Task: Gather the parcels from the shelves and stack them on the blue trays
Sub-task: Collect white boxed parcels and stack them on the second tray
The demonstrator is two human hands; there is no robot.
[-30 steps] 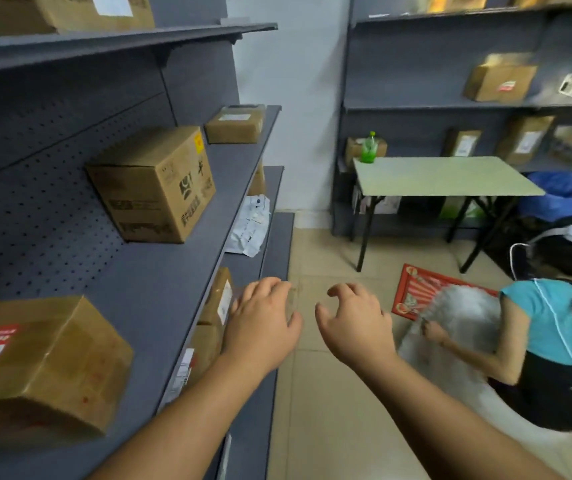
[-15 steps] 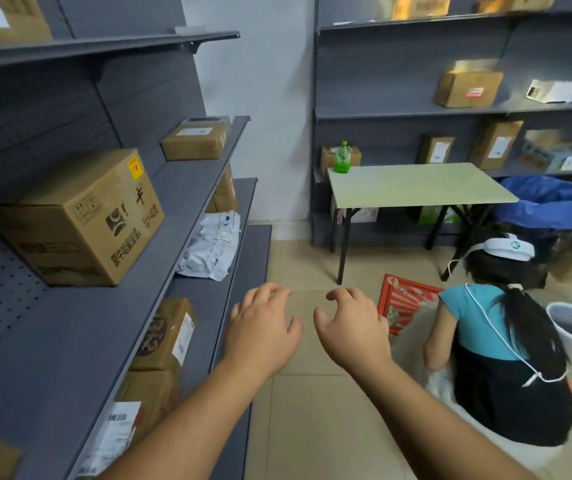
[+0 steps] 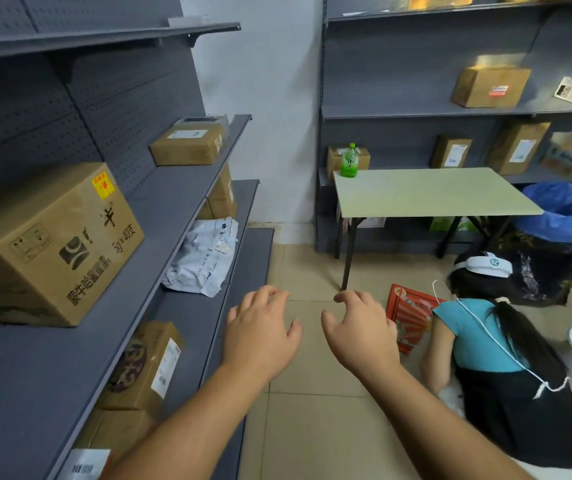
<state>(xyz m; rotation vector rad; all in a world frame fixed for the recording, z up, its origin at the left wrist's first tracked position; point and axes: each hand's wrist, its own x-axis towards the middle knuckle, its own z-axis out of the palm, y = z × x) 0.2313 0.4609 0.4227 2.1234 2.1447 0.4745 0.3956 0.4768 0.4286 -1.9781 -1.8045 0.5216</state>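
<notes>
Parcels sat along the grey shelves (image 3: 180,209) to the left of the hands: a large printed cardboard box (image 3: 52,244) on the shelf above hand level, a smaller taped carton (image 3: 187,145) farther along it, and a crumpled white plastic mailer (image 3: 205,258) one shelf lower, nearest the hands. The left hand (image 3: 260,337) and right hand (image 3: 360,334) hovered side by side over the tiled floor, fingers loosely spread and holding nothing, probably readied for a two-handed pickup. No blue tray was visible. Right of the hands, a person (image 3: 506,358) crouched near a pale green worktop (image 3: 430,192) bearing a green bottle (image 3: 349,162).
</notes>
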